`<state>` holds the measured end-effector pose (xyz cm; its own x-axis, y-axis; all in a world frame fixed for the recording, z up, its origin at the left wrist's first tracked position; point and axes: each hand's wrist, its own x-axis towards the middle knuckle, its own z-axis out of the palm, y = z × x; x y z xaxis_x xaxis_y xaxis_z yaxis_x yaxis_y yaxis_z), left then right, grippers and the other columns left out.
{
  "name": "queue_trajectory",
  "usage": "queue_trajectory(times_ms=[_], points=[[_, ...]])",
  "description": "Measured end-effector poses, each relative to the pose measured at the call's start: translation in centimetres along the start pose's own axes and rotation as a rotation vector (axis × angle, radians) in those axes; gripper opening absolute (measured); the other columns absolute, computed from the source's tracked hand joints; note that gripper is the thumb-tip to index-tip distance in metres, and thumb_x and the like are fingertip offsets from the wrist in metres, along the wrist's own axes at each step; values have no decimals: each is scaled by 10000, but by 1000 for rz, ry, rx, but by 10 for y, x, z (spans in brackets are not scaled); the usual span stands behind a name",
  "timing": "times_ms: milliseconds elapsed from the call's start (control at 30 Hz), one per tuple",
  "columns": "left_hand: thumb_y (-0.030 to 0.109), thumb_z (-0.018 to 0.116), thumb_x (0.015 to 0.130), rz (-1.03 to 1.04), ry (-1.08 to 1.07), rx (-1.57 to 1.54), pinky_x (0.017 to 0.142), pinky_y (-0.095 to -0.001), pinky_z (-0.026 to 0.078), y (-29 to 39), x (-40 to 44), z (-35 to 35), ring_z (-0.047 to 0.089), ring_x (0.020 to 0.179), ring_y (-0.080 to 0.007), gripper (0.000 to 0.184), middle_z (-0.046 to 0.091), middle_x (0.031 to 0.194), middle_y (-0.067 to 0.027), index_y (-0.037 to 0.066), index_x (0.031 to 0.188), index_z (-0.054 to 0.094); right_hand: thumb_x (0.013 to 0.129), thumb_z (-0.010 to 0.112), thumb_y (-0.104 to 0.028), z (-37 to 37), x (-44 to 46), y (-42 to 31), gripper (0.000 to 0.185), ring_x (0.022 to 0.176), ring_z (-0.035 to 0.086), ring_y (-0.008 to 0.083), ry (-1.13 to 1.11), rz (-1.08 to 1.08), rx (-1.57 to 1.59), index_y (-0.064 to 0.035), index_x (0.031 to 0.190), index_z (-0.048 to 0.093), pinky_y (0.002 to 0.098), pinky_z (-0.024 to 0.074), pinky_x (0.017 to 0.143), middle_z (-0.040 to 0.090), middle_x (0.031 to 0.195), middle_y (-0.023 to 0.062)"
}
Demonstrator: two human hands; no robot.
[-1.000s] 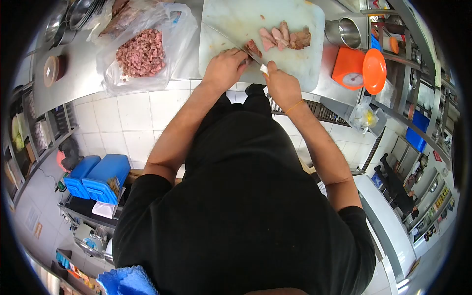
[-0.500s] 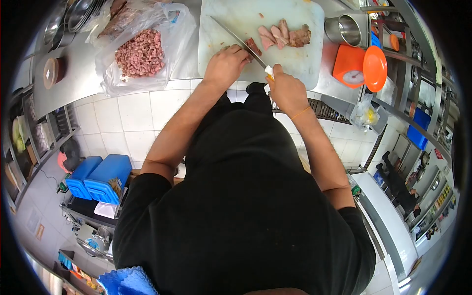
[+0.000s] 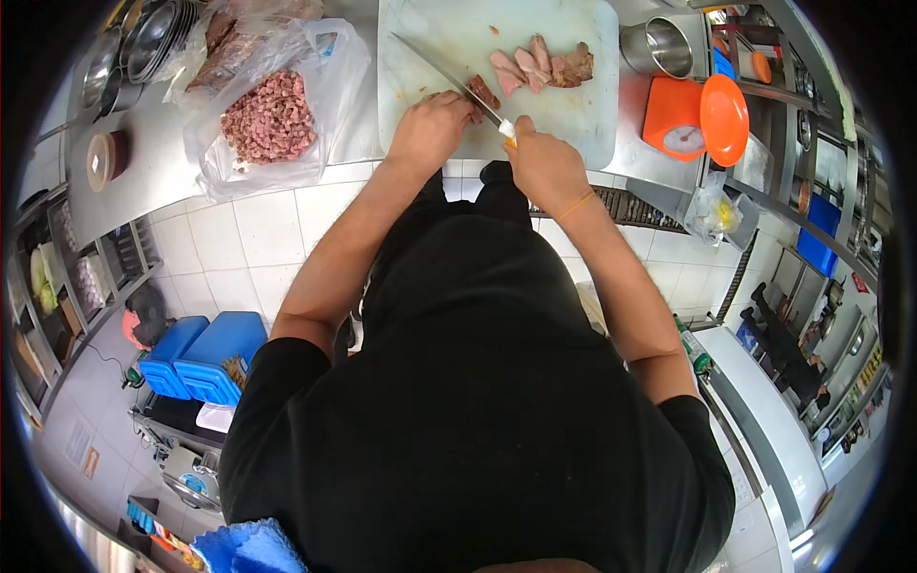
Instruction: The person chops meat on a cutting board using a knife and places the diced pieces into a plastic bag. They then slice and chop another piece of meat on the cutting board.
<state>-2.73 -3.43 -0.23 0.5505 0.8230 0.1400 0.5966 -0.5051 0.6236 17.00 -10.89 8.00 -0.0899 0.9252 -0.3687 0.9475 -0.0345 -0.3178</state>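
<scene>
Two bare hands are resting close together over a pale, rectangular, round-cornered plastic cutting board [image 3: 573,124], and slicing meat seems to be the step in hand. The right hand [image 3: 548,170] is holding a long, straight, steel-bladed knife [image 3: 446,79], its grip clamped around the white and yellow handle, while the blade is slanting across the board toward the upper left. The left hand [image 3: 427,129] is resting just beside the blade, its fingers curling close together; whether that grip is pinching any meat one cannot tell, since the fingertips are partly hidden. A small, reddish-brown, rough-surfaced meat piece [image 3: 484,92] is lying on the board right beside the blade. By the look of it, another stroke would be calling for a steady hold and fingertips clear of the edge. Farther right on the board, several smooth, pink, wedge-like meat slices [image 3: 535,67] are lying next to a browned, wrinkled meat chunk [image 3: 572,67]. To the left, a thin, crinkled, translucent plastic bag [image 3: 339,76] is surrounding a heap of moist-looking, pink diced meat [image 3: 267,116] on the stainless-steel desk [image 3: 143,181]; a shiny, cylindrical metal pot [image 3: 638,53] and a glossy orange scale [image 3: 666,115] are sitting right of the board.
</scene>
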Motion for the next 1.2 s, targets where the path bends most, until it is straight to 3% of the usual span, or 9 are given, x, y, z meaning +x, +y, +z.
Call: queue_trajectory(times_ms=[233, 533, 1200], points=[[105, 717, 936, -4, 69, 32, 850, -444, 596, -5, -3, 8, 726, 958, -327, 98, 751, 1027, -83, 82, 1021, 759, 1047, 629, -254, 23, 19, -3, 297, 833, 750, 463, 8, 44, 58, 15, 1133, 538, 560, 589, 755, 749, 856, 254], [99, 723, 929, -38, 66, 7, 840, -444, 591, -1, -1, 6, 722, 963, -325, 81, 751, 1013, -85, 77, 1001, 754, 1039, 650, -262, -3, 0, -3, 315, 830, 744, 471, -55, 52, 69, 19, 1128, 540, 571, 583, 754, 741, 843, 263], [90, 715, 920, 31, 32, 57, 810, -453, 600, -5, 4, 5, 722, 919, -340, 75, 741, 989, -96, 62, 985, 741, 1027, 671, -270, 35, 31, 3, 351, 825, 743, 465, 13, 30, 115, 27, 1159, 539, 576, 578, 744, 744, 860, 261]])
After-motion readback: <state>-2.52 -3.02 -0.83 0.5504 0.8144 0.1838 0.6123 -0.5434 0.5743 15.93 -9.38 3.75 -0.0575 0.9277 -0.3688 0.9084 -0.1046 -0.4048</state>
